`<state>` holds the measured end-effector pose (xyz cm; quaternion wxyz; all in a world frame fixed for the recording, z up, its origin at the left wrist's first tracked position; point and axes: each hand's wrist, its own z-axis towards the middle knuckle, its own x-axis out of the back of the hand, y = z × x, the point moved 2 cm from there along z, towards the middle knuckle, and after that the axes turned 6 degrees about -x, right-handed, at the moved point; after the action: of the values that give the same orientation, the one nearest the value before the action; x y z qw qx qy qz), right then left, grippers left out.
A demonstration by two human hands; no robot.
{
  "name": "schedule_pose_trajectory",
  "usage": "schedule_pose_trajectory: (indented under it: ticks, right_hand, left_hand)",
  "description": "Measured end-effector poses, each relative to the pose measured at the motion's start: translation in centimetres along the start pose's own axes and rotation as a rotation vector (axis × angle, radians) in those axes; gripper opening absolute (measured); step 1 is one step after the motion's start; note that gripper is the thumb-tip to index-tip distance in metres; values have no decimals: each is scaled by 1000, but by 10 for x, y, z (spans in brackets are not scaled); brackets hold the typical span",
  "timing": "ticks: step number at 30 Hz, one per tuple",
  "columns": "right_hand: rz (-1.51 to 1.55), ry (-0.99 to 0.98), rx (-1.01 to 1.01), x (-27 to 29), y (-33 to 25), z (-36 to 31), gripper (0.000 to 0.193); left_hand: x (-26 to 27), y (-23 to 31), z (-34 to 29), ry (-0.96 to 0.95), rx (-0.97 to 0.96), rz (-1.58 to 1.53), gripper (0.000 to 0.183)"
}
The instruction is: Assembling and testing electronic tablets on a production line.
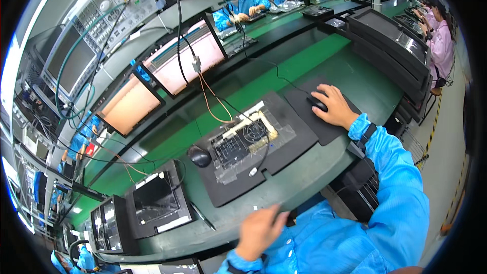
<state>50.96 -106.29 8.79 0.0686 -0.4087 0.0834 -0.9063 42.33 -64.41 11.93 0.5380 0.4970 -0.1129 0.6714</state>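
My right hand lies over a black computer mouse on a dark mat, its fingers curved around the mouse. My left hand is smeared by motion in front of the bench's near edge. Something dark shows beside its fingers, too blurred to name. Between the hands and the screens lies a black fixture pad with a taped, pale-framed plate on it. A loose white-tipped cable hangs across that pad. A second black mouse sits at the pad's left edge.
Two lit monitors stand behind the pad, with an oscilloscope-like instrument at upper left. Black trays are stacked on the right. Another taped fixture, a pen and a black rack are at left. Co-workers sit across the bench.
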Motion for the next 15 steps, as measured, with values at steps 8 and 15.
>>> schedule_pose_trajectory:
  ticks: [8,15]
  right_hand:
    - [-4,-8,-85,10,9,-4,55]
    - [-351,430,-120,126,121,42,40]
  left_hand:
    - [-92,8,57,-93,-112,-233,20]
    - [-86,-6,52,-78,16,-274,9]
